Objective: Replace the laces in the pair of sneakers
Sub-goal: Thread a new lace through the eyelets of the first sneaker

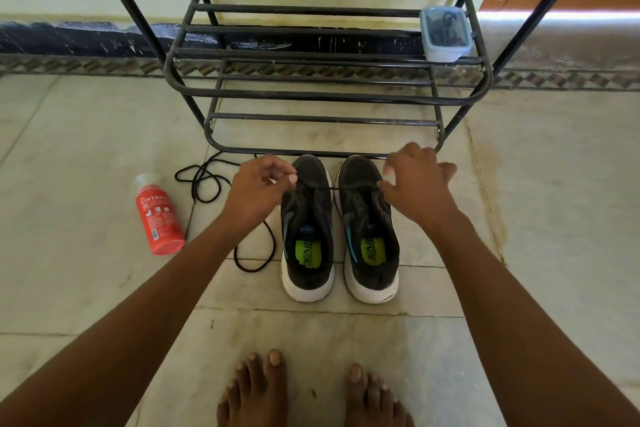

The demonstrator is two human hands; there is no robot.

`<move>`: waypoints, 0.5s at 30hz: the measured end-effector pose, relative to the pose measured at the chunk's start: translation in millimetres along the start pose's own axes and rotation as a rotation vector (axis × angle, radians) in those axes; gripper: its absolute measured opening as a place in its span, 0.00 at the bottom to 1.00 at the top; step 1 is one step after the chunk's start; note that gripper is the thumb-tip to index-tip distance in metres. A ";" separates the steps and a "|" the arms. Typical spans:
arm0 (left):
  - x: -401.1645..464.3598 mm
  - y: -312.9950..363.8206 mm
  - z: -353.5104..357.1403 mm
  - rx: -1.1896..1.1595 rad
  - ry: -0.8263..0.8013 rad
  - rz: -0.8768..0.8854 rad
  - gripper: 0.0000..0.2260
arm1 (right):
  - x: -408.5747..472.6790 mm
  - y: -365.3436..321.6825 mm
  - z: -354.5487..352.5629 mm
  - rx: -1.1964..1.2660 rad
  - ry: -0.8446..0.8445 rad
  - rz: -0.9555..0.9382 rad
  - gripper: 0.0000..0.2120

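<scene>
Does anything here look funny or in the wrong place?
Yes. A red spray can lies tipped on its side on the floor, left of the sneakers. A loose black lace sprawls in loops beside it. Another lace stretches across both shoes between the left hand and right hand.

Dark matt mesh cloth on the sneakers (339,218), smooth white rubbery soles. Black woven cord lace (204,180). Painted black metal tube rack (311,94). Glossy red plastic bottle (159,218). Translucent plastic box (445,33). Polished stone floor tiles (86,135).
</scene>
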State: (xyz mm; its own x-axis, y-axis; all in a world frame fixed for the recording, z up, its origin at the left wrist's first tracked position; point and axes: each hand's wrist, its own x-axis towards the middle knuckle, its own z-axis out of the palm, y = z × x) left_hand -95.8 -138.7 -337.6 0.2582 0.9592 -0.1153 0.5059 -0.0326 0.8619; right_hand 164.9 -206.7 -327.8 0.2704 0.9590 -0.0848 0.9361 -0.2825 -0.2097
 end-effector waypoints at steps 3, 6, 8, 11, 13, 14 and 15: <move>-10.0 26.8 -19.2 -0.087 0.012 0.104 0.04 | -5.0 -31.0 0.3 0.435 -0.038 -0.300 0.20; -12.3 42.0 -33.8 -0.107 0.020 0.166 0.04 | -9.6 -76.1 -7.7 0.913 -0.310 -0.372 0.20; -11.5 37.4 -45.6 -0.050 0.064 0.164 0.04 | -8.0 -96.1 -12.7 1.066 -0.329 -0.291 0.12; -10.4 9.7 -62.9 0.088 0.107 0.072 0.03 | 3.0 -87.7 -12.7 1.267 -0.046 0.070 0.02; -12.4 -14.5 -76.5 0.186 0.139 -0.002 0.02 | 12.7 -67.9 -6.5 1.404 0.103 0.365 0.05; -14.1 -24.2 -81.7 0.220 0.158 -0.038 0.04 | 16.2 -57.8 -3.4 1.413 0.139 0.457 0.05; -16.5 -31.2 -85.9 0.235 0.180 -0.076 0.04 | 18.5 -50.4 0.6 1.394 0.143 0.506 0.05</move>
State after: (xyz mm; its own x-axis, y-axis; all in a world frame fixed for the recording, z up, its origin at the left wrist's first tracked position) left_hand -186.6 -129.3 -320.2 0.0735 0.9950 -0.0676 0.7004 -0.0033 0.7137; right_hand 122.6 -174.7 -319.4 0.5896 0.7256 -0.3547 -0.2024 -0.2924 -0.9346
